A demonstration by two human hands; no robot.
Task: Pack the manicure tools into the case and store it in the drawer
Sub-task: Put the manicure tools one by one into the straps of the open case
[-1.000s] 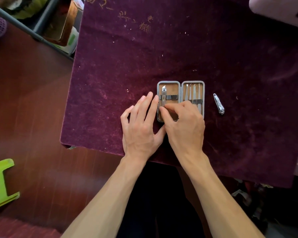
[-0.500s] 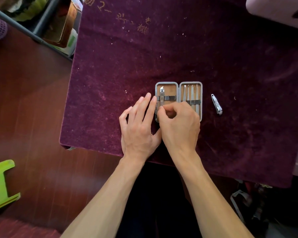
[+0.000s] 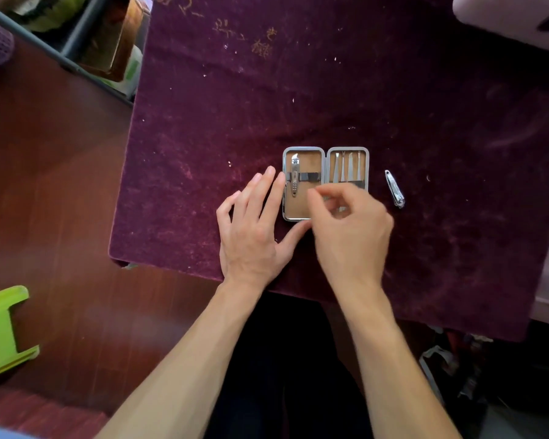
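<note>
Faint gold characters (image 3: 246, 38) stand on the purple cloth (image 3: 203, 147) near its far edge, but none can be read.

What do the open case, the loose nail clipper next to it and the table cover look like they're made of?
Case: bright silvery rim, likely metal; matte tan lining, suede or felt by its look. Nail clipper: polished steel, judging by its glints. Table cover: deep purple velvet-like cloth, with a brushed nap and lint specks.

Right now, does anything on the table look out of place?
One small nail clipper lies loose on the purple cloth, to the right of the open case, not strapped in like the other tools.
</note>
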